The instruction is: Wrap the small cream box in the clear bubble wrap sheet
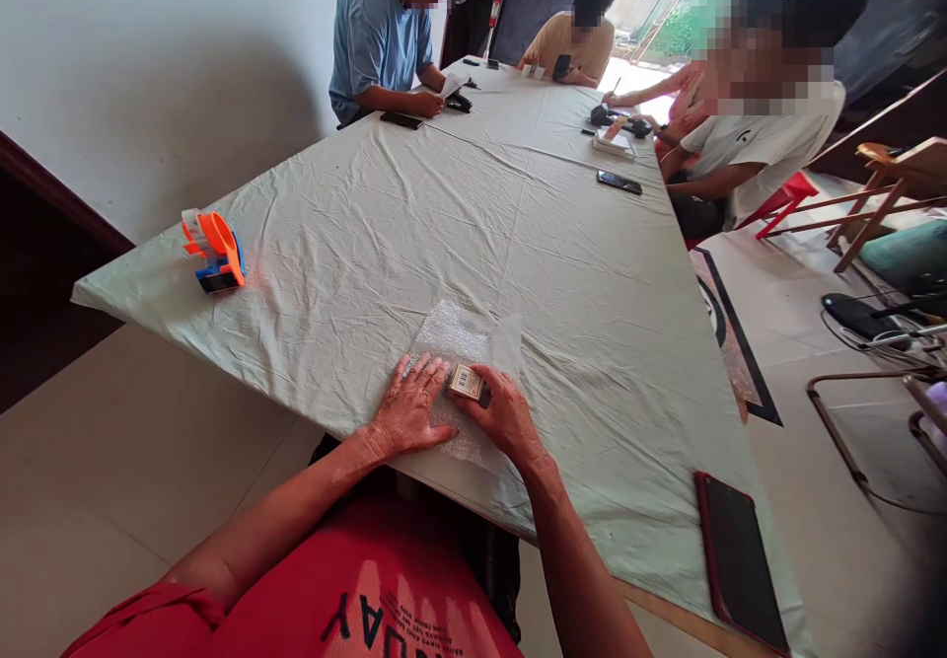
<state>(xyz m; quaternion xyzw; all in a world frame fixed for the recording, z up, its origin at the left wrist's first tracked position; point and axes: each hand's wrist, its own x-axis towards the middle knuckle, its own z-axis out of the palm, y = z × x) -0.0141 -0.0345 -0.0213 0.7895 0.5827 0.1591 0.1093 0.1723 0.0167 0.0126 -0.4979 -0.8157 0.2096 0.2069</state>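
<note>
A sheet of clear bubble wrap point(453, 334) lies flat on the pale green tablecloth point(577, 273) near the table's front edge. A small tan box with a dark label point(467, 382) rests on the wrap. My left hand point(409, 406) lies flat with spread fingers on the wrap, its fingertips touching the box's left side. My right hand point(504, 413) grips the box from the right.
An orange and blue tape dispenser point(214, 252) sits at the table's left corner. A dark phone in a red case point(738, 561) lies at the front right edge. Three other people work at the far end, with phones point(619, 182) and small items about them. Chairs stand on the right.
</note>
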